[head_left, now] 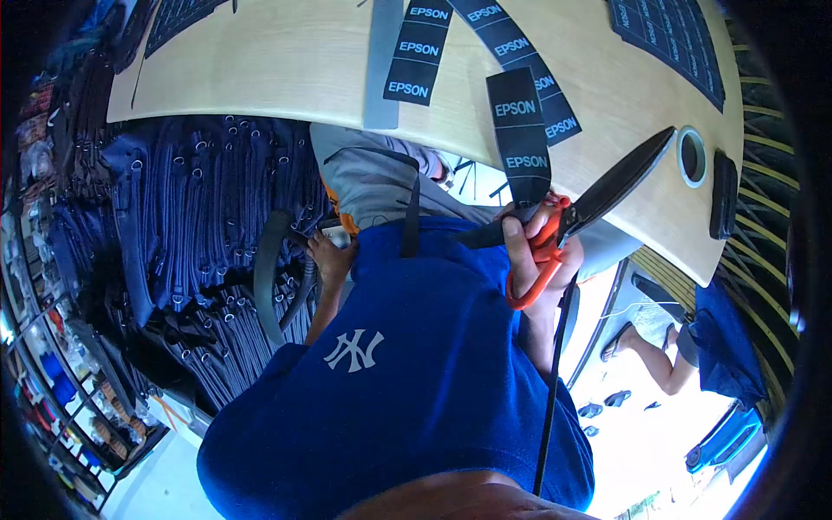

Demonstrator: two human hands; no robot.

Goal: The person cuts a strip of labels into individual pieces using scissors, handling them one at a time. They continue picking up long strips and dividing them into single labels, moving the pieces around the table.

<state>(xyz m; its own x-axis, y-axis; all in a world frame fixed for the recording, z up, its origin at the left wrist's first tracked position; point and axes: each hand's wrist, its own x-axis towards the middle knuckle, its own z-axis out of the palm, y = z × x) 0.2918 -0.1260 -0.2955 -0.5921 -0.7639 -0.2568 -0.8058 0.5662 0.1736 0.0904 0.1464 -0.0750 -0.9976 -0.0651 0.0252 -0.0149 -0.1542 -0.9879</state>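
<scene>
My right hand (pixel 546 256) is closed around the orange handles of a pair of scissors (pixel 611 191), whose dark blades point up and right over the table edge. The same hand pinches a black strip printed with EPSON (pixel 520 130), which hangs down from the tabletop to my fingers. My left hand (pixel 332 260) is low at my left side, beside the dark chair armrest (pixel 273 277). Its fingers are apart, and a small pale object shows just above them; I cannot make out whether they touch.
More EPSON strips (pixel 416 52) and a grey strip (pixel 381 69) lie on the wooden table (pixel 260 61). A tape roll (pixel 692 156) and a dark case (pixel 724 195) sit at the right. Dark straps with metal rings (pixel 234 191) hang at left. Another person's leg (pixel 650 360) shows at right.
</scene>
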